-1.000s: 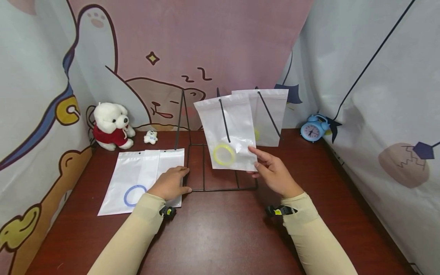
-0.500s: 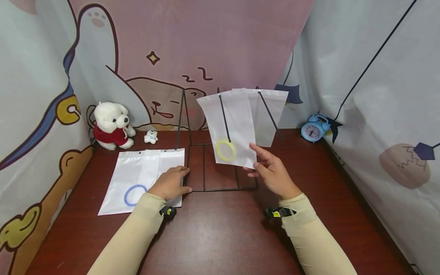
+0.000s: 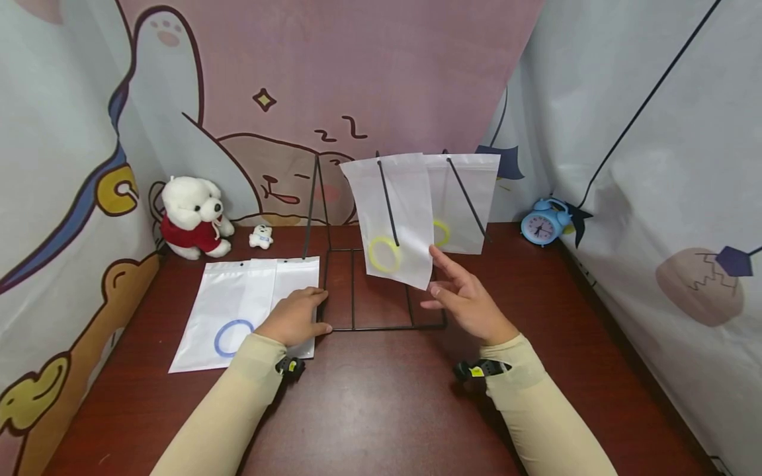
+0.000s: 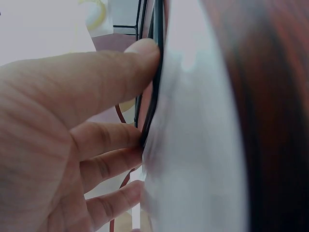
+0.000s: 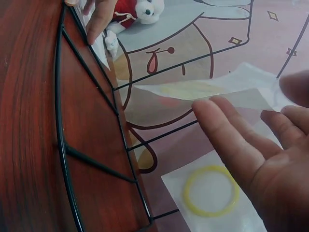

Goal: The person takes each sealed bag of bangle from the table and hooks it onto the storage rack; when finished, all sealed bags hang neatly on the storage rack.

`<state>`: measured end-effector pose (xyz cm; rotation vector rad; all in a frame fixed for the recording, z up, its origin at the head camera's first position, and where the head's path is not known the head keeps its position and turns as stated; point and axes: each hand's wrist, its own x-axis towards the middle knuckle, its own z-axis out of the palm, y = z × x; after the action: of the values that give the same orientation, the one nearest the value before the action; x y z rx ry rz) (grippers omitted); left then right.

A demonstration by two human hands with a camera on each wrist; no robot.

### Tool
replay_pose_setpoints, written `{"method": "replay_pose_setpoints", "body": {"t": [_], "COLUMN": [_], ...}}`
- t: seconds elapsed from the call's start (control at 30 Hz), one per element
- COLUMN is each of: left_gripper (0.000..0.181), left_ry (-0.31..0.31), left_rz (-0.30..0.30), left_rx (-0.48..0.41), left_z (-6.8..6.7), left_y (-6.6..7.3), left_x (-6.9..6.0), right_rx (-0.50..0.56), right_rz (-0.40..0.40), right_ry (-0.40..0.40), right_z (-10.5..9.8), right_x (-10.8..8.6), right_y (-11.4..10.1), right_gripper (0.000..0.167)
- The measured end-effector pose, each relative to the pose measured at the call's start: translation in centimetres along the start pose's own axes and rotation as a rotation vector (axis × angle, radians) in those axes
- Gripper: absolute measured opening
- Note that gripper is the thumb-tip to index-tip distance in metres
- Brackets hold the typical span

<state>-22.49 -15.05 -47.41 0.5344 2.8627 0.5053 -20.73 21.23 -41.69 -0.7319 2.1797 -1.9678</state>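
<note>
A white zip bag (image 3: 393, 198) with a yellow ring inside hangs from the middle hook (image 3: 388, 198) of a black wire rack (image 3: 352, 297). My right hand (image 3: 470, 301) is at its lower right edge, fingers extended; the index fingertip touches or nearly touches the bag. Behind, a second white bag (image 3: 467, 192) with a yellow ring hangs on the right hook. My left hand (image 3: 294, 317) rests on the rack's left base bar, with thumb and fingertips pressing it in the left wrist view. Under that hand lie overlapping white bags (image 3: 238, 291), one showing a blue ring (image 3: 232, 337).
A white plush dog (image 3: 193, 215) in a red top and a tiny white bear figure (image 3: 260, 237) are at the back left. A blue alarm clock (image 3: 542, 221) stands at the back right. The rack's left hook (image 3: 311, 205) carries no bag.
The middle bag has swung back and slightly left, and my right thumb and fingers have come off its lower corner. The left hand has stayed on the rack.
</note>
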Motion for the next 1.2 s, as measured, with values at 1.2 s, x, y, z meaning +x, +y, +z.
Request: {"method": "replay_pose_setpoints", "body": {"t": [1.2], "left_gripper": [0.07], "left_ry": [0.073], "left_rz": [0.054], "left_rx": [-0.125], "left_z": [-0.8], "left_y": [-0.8], "left_x": [-0.5], "right_rx": [-0.527], "right_rz": [0.325], "right_ry": [-0.048], "right_z": [-4.9], "right_x": [0.1], "right_y": [4.4], "right_gripper": [0.059]}}
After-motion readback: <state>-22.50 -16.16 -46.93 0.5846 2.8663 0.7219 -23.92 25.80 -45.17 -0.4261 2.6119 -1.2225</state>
